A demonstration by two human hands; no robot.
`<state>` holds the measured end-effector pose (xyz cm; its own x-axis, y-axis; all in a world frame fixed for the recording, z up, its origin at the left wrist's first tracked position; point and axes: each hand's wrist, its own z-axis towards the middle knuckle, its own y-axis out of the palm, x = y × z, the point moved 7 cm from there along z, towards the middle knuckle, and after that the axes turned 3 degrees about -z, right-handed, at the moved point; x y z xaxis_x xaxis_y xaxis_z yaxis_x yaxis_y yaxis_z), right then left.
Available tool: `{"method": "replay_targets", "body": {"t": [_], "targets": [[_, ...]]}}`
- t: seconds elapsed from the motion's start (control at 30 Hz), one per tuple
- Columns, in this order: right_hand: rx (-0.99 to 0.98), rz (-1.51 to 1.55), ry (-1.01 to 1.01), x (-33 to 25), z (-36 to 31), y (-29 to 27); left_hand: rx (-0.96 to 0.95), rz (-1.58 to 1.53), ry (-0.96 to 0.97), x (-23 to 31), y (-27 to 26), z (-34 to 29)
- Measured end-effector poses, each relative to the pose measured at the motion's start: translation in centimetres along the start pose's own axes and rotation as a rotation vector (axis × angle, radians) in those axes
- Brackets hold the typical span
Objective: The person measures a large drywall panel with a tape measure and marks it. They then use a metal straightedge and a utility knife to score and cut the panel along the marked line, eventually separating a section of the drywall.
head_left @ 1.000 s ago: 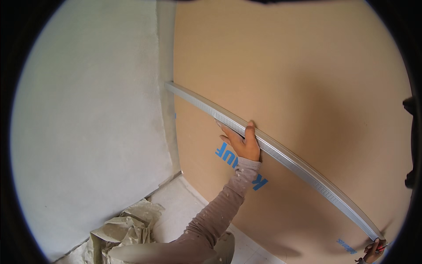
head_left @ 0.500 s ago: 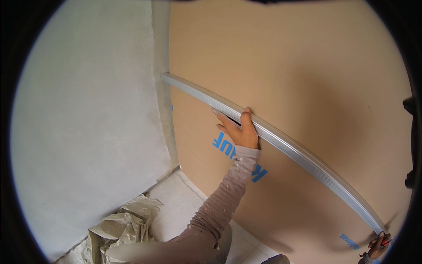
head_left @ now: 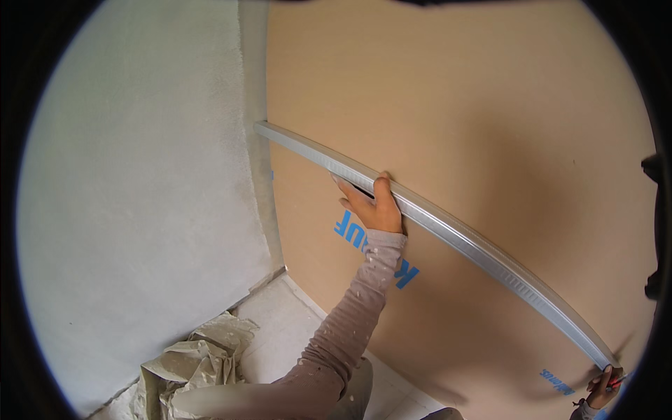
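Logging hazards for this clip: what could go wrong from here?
The metal profile might slide on the tan board: the left hand grips it mid-length. The right hand also has a small red item, so the right end could be loosely held. The crumpled sheet on the floor could snag a foot.

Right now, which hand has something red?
The right hand, at the lower end of the metal profile, with a small red item; the left hand, farther up, shows no red.

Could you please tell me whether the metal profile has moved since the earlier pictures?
No, the metal profile shows no clear shift: it crosses the board at the same place above the larger blue print; the view itself shifted slightly.
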<state>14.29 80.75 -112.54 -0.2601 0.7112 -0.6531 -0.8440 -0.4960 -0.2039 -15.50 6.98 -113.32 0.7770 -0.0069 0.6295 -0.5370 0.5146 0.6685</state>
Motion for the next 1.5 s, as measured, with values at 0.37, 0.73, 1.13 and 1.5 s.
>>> {"method": "replay_targets", "body": {"t": [0.37,0.73,1.13,1.5], "targets": [[0.012,-0.006,0.027,-1.5,-0.5,0.7,-0.03,0.154,-0.049,-0.6,0.0,0.0],[0.011,-0.012,0.049,-1.6,-0.4,1.3,-0.429,0.562,0.053,3.1,1.6,-6.0],[-0.03,-0.001,0.035,-2.5,-0.4,1.2,-0.912,0.716,-0.06,8.2,5.4,-17.2],[-0.043,-0.044,0.001,-3.2,-0.3,1.4,-0.864,0.645,-0.215,8.7,6.6,-19.1]]}}
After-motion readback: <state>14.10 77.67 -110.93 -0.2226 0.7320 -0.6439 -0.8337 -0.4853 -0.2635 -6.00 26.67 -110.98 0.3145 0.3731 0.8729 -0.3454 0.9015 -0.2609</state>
